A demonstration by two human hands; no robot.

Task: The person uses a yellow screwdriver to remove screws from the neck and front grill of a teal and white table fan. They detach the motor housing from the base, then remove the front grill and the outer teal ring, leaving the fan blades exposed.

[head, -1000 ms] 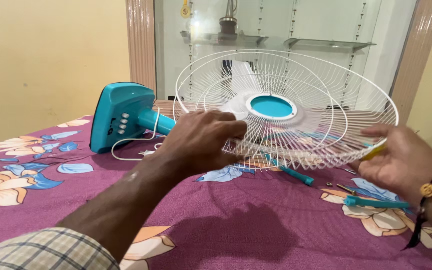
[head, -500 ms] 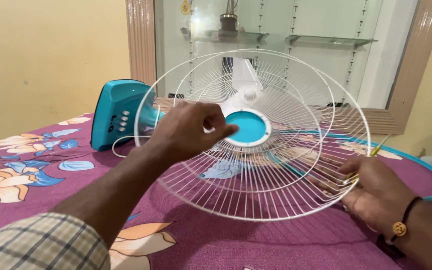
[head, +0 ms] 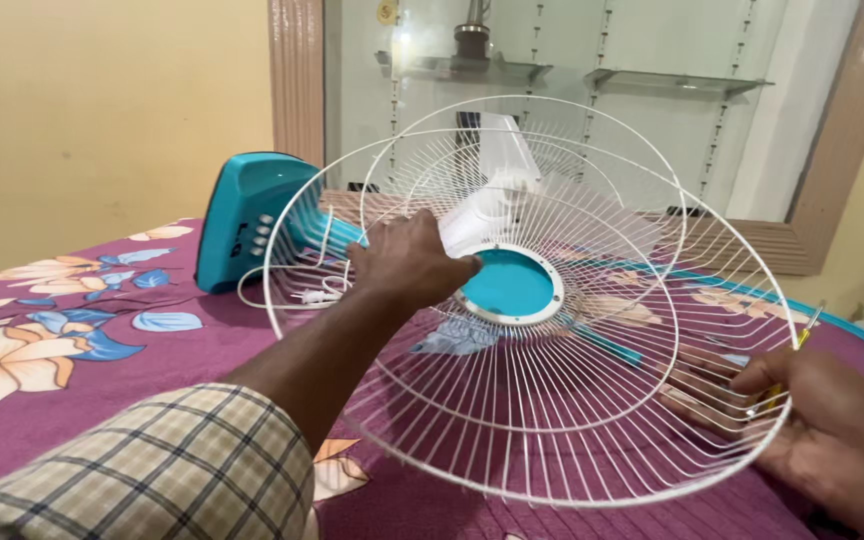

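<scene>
Tilted lower since a moment ago, the white wire fan guard (head: 542, 330) now leans toward the camera over the floral purple bedspread (head: 102, 350), with the teal fan base (head: 242, 215) behind at left. Left hand (head: 407, 265) has its fingers curled around the wires beside the teal hub (head: 510, 285). Right hand (head: 832, 435) pinches the guard's near rim together with a yellow-handled screwdriver (head: 787, 375).
</scene>
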